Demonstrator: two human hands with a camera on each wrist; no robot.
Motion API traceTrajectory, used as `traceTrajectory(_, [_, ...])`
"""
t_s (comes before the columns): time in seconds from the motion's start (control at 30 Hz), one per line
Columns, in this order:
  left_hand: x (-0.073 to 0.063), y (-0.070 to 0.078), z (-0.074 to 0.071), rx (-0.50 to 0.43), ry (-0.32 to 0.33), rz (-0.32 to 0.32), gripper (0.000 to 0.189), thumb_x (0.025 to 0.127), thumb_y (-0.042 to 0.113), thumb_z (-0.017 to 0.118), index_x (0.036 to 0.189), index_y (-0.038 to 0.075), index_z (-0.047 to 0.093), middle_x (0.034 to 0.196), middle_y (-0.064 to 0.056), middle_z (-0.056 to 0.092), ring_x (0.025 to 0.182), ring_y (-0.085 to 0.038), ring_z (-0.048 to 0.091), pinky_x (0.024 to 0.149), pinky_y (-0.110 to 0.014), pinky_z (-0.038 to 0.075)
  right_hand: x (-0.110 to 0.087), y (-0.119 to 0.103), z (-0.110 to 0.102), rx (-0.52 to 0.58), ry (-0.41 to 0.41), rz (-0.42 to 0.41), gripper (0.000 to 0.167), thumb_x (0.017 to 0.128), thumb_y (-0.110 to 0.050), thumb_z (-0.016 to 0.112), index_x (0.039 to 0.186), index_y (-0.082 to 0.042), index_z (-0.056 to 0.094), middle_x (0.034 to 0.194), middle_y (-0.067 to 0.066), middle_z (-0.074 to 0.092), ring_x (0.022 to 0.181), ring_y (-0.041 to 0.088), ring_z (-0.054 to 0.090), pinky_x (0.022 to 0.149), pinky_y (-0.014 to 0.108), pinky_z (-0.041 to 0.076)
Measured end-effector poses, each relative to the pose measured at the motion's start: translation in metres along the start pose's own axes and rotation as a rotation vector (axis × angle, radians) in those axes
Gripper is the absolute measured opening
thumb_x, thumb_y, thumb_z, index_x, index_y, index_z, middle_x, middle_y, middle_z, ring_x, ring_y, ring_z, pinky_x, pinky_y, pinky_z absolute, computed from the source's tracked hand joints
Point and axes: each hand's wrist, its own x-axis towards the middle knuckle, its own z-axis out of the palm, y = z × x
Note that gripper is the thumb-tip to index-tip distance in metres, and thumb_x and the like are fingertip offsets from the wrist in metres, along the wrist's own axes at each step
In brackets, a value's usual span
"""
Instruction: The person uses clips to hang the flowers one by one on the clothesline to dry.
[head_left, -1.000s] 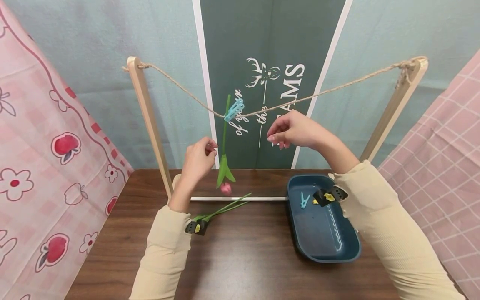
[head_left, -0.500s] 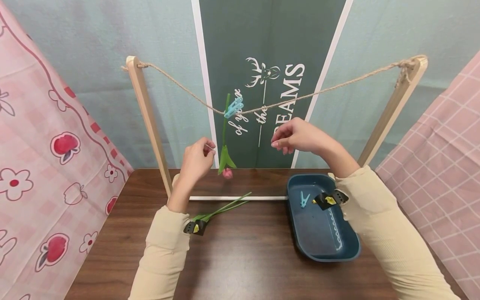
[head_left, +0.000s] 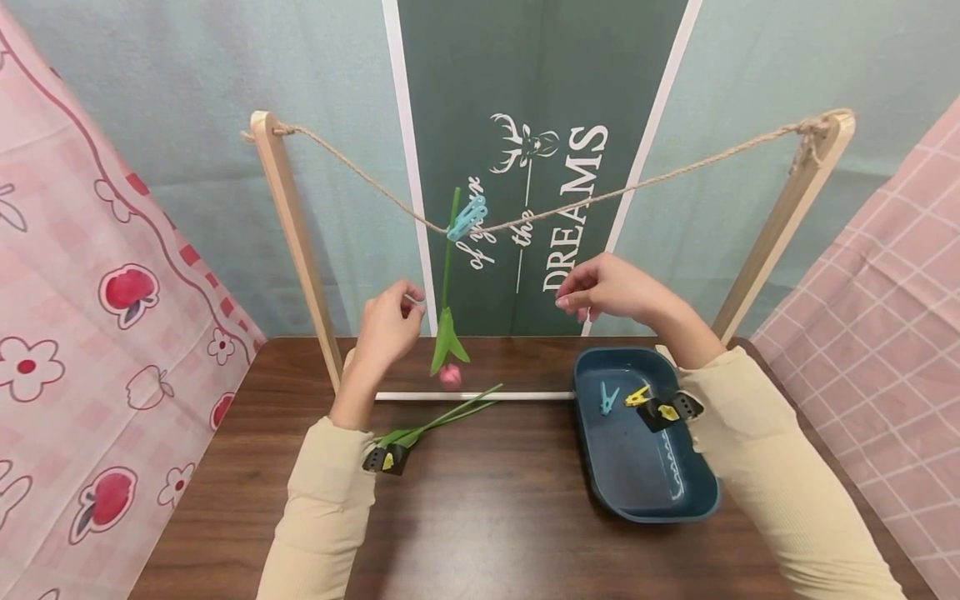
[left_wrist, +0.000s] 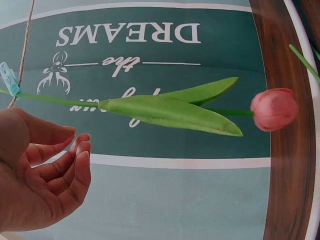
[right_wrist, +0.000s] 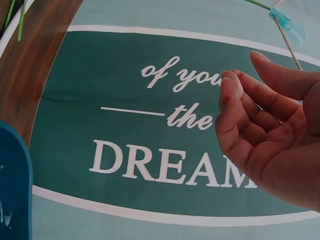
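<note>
A pink tulip (head_left: 450, 375) with green leaves hangs head down, its stem clipped to a sagging twine rope (head_left: 360, 173) by a light blue clothespin (head_left: 468, 218). To the left of the stem is my left hand (head_left: 390, 323), apart from it, its fingers loosely curled around nothing. My right hand (head_left: 611, 287) hovers to the right, below the rope, also holding nothing and loosely curled. In the left wrist view the tulip's leaves (left_wrist: 170, 112) lie just beyond my left fingertips. The right wrist view shows the clothespin (right_wrist: 289, 25) past my right thumb.
Wooden posts (head_left: 296, 250) hold the rope on both sides, joined low by a white rod (head_left: 480, 396). A blue basin (head_left: 645, 475) at right contains a blue clothespin (head_left: 608, 398) and a yellow one (head_left: 636, 396). Green stems (head_left: 457, 414) lie on the table, partly behind my left wrist.
My right hand has moved down and right, away from the rope; my left has drifted slightly left. The hanging tulip bobbed up, then down. The yellow clothespin has come into clearer view.
</note>
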Motion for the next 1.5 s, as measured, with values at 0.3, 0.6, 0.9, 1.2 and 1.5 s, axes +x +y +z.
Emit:
traceTrajectory(0.3, [-0.004,-0.007,0.0,0.022,0.0,-0.008,0.008,0.086,0.008,0.054,0.091,0.003,0.059,0.079,-0.013,0.065,0.07,-0.026,0.058,0.063,-0.037,0.044,-0.006,0.025,0.005,0.04,0.018,0.034,0.017,0.084,-0.009,0.064,0.095,0.004,0.065,0.071,0.007,0.061,0.063,0.021,0.058,0.061,0.032,0.049])
traceTrajectory(0.6, [-0.009,-0.015,0.0,0.03,-0.025,-0.036,0.008,0.087,0.01,0.056,0.091,0.003,0.059,0.077,-0.011,0.063,0.069,-0.025,0.056,0.062,-0.036,0.043,-0.012,0.053,0.009,0.084,0.025,0.068,0.016,0.084,-0.005,0.063,0.093,0.008,0.064,0.067,0.007,0.06,0.06,0.022,0.057,0.055,0.031,0.048])
traceTrajectory(0.9, [-0.014,-0.023,0.0,0.056,-0.032,-0.051,0.009,0.087,0.011,0.055,0.091,0.004,0.059,0.078,-0.011,0.064,0.07,-0.026,0.057,0.062,-0.037,0.042,-0.017,0.078,0.01,0.123,0.022,0.118,0.019,0.085,-0.005,0.061,0.095,0.011,0.062,0.072,0.009,0.061,0.062,0.019,0.059,0.057,0.031,0.049])
traceTrajectory(1.2, [-0.016,-0.028,0.0,0.066,-0.035,-0.079,0.008,0.087,0.012,0.055,0.09,0.005,0.059,0.078,-0.01,0.063,0.07,-0.025,0.056,0.062,-0.037,0.042,-0.022,0.098,0.011,0.169,0.01,0.169,0.023,0.086,-0.006,0.06,0.099,0.012,0.06,0.074,0.009,0.062,0.064,0.02,0.059,0.058,0.032,0.049])
traceTrajectory(1.5, [-0.017,-0.032,0.002,0.073,-0.035,-0.084,0.009,0.086,0.011,0.056,0.09,0.005,0.06,0.08,-0.01,0.065,0.071,-0.025,0.058,0.063,-0.037,0.043,-0.024,0.117,0.017,0.184,0.014,0.195,0.022,0.087,-0.005,0.057,0.1,0.012,0.06,0.079,0.015,0.062,0.069,0.024,0.06,0.062,0.033,0.05])
